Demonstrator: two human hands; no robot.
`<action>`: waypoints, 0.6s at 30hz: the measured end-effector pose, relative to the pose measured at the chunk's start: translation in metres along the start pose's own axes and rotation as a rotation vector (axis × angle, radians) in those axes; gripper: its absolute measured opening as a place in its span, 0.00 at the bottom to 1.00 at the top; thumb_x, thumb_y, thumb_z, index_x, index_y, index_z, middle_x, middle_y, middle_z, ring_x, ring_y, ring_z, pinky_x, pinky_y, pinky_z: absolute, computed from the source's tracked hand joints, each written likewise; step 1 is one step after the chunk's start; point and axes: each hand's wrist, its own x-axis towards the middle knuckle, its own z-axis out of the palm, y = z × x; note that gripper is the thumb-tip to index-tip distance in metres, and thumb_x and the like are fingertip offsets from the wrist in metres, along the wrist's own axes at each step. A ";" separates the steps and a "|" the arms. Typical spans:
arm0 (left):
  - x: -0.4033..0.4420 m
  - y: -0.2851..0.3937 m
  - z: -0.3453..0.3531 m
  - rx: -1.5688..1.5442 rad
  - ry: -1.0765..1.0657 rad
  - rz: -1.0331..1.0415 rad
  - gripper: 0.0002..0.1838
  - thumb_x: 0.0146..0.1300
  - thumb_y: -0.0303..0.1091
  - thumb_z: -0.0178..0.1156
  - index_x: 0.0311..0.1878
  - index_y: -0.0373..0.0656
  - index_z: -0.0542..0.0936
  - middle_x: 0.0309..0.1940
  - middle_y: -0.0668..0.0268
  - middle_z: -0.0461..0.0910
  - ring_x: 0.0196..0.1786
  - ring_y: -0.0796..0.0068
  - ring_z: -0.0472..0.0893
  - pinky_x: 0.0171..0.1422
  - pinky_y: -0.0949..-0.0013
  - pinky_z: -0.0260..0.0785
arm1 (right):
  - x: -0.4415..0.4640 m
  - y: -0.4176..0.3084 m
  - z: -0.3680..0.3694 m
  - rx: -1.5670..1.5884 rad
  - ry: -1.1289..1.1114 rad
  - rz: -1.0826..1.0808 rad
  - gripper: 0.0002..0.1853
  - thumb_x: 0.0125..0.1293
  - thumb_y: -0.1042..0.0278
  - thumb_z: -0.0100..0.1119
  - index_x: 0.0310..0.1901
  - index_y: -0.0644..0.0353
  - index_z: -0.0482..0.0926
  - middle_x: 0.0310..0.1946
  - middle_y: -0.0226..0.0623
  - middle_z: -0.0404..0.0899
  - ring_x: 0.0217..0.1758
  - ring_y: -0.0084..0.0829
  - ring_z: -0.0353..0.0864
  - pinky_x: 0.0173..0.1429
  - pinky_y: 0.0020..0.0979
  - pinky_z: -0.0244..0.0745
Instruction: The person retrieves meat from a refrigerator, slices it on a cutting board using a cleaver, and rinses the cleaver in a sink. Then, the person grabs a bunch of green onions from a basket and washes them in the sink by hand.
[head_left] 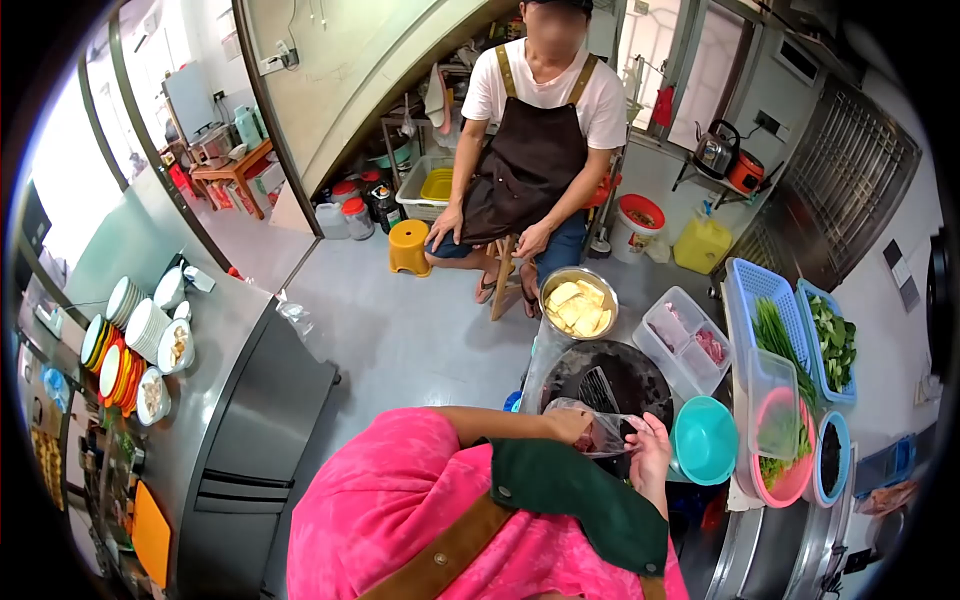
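Observation:
Between my two hands hangs a clear plastic bag (600, 430) with something dark reddish in its lower part. My right hand (650, 445) is closed on the bag's right edge. At the bag's left side is my left hand (568, 422), its fingers closed on the plastic and partly hidden by it. Both hands are over the near part of a large dark wok (640, 375), in which a slotted spatula (600, 388) lies. A metal bowl of yellow slices (579, 305) stands just beyond the wok. A turquoise bowl (705, 440) is right of my right hand.
A divided clear container (683, 342) with red meat stands beyond the turquoise bowl. Baskets of greens (828, 345) and a pink basin (783, 450) are at the right. A person in a dark apron (530, 160) sits opposite. Stacked plates (148, 328) stand on the left counter (215, 345).

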 end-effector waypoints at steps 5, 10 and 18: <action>-0.004 0.011 -0.005 0.084 -0.015 -0.124 0.19 0.56 0.36 0.53 0.53 0.50 0.69 0.53 0.53 0.66 0.52 0.53 0.73 0.52 0.55 0.67 | 0.006 0.023 -0.016 -0.128 0.037 -0.085 0.15 0.59 0.74 0.50 0.49 0.61 0.69 0.41 0.38 0.78 0.30 0.23 0.76 0.33 0.22 0.71; 0.011 0.001 0.005 0.232 -0.020 -0.097 0.24 0.54 0.41 0.56 0.54 0.48 0.67 0.50 0.55 0.70 0.53 0.54 0.72 0.55 0.54 0.62 | 0.000 0.037 -0.030 -0.304 0.206 0.013 0.14 0.63 0.59 0.53 0.48 0.54 0.71 0.36 0.28 0.77 0.33 0.19 0.72 0.34 0.24 0.69; 0.009 -0.008 -0.025 -0.060 0.046 -0.082 0.21 0.51 0.42 0.58 0.47 0.42 0.71 0.33 0.51 0.79 0.40 0.60 0.80 0.40 0.54 0.67 | -0.020 0.068 -0.036 -0.406 0.011 0.263 0.17 0.60 0.65 0.56 0.50 0.59 0.69 0.37 0.30 0.74 0.36 0.23 0.75 0.33 0.26 0.72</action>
